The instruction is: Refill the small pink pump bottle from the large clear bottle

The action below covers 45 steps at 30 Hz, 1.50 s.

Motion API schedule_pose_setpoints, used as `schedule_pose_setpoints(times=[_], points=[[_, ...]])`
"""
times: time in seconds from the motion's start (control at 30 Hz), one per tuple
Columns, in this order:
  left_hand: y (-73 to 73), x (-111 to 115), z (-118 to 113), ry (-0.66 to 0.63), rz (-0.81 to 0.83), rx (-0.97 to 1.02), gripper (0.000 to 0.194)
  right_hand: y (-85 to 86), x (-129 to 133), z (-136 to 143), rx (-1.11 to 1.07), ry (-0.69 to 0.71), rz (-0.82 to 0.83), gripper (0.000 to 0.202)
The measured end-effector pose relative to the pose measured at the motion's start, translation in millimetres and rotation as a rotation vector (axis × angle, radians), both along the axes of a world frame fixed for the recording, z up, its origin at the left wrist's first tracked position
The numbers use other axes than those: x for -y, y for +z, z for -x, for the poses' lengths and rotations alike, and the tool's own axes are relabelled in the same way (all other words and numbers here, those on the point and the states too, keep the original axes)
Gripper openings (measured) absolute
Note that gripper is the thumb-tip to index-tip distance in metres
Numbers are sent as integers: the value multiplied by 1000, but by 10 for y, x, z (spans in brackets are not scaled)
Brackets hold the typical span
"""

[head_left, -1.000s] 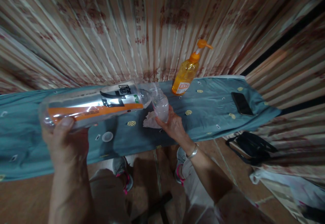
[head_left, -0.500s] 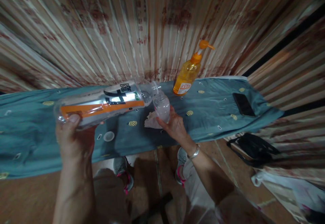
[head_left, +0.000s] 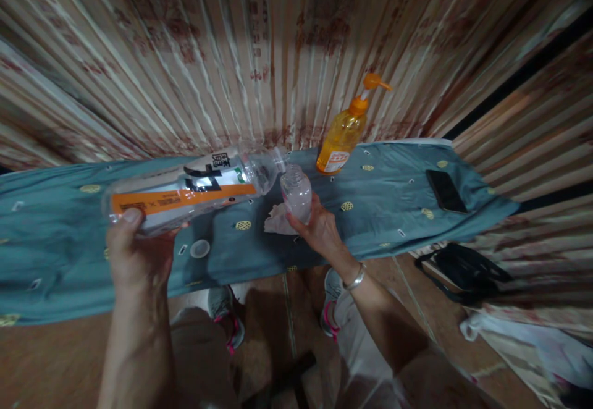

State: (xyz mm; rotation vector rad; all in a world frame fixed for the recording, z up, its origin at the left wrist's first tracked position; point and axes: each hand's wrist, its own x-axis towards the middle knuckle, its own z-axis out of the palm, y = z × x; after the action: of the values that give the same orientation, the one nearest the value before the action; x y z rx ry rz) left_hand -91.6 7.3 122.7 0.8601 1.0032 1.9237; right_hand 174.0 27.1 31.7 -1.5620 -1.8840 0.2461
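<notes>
Left hand (head_left: 141, 245): fingers wrapped round large clear plastic bottle (head_left: 185, 193), silver-and-orange label, black lettering, tilted, neck rightward. Right hand (head_left: 322, 227): fingers closed round small clear bottle (head_left: 296, 196), uncapped, cloudy contents, over cloth. Far right: amber pump bottle (head_left: 341, 137), orange pump.

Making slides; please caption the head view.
Left hand holds a large, clear, orange-banded plastic bottle, its mouth near the small, clear plastic bottle in the right hand.

Curtained indoor corner, type unclear | pleated patterned curtains (head_left: 208, 57) | cloth-covered table (head_left: 384, 199) | tiled floor (head_left: 264, 310)
</notes>
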Motion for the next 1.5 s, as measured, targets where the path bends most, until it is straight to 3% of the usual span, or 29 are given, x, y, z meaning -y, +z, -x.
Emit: schedule_pose_setpoints(times=[0.4, 0.8, 1.37, 1.5], points=[[8, -33, -30, -4, -21, -2, 57, -39, -6, -2, 31, -12, -20, 77], [54, -36, -28, 6, -127, -71, 48, -22, -6, -2, 35, -9, -9, 78], [23, -48, 46, -2, -107, -56, 33, -15, -6, -5, 37, 8, 9, 76], [20, -42, 45, 6, -122, -47, 38, -15, -7, 0, 37, 4, 0, 76]])
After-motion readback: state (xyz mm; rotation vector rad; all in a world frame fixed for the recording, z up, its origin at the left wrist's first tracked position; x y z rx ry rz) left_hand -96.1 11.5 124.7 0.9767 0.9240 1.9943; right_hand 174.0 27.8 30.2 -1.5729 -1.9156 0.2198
